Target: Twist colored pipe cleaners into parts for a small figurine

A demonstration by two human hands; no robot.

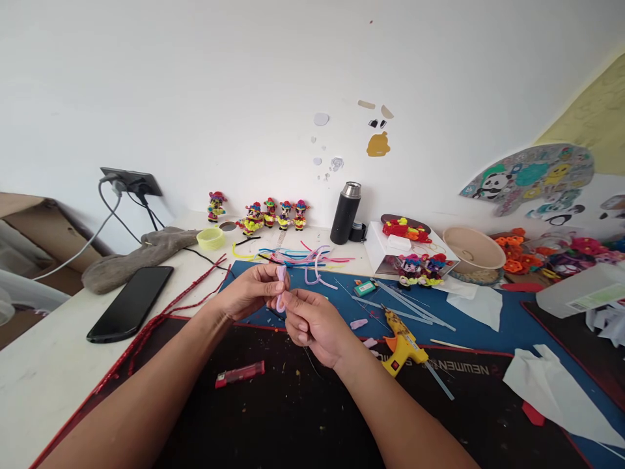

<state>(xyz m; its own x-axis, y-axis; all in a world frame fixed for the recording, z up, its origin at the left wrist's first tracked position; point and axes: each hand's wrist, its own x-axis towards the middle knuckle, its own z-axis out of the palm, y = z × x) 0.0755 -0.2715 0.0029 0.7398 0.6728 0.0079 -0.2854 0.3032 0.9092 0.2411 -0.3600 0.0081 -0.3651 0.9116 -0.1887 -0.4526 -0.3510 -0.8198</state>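
Observation:
Between my two hands is a folded piece of pale lilac pipe cleaner (280, 273). My left hand (254, 286) pinches its upper part between thumb and fingers. At its lower end, my right hand (310, 319) closes thumb and forefinger on the same piece. Both hands are above the near edge of a blue mat (312, 332). Loose lilac pipe cleaners (322, 273) lie just beyond them. A small twisted lilac piece (359, 324) rests to the right of my right hand, close to a yellow glue gun (404, 342).
A red lighter (240, 374) lies on the black desk mat (273, 423). Glue sticks (415, 305), a green box (365, 288) and white paper (551, 384) are to the right. Further back stand a black thermos (344, 215) and several small figures (271, 215). A phone (131, 304) lies left.

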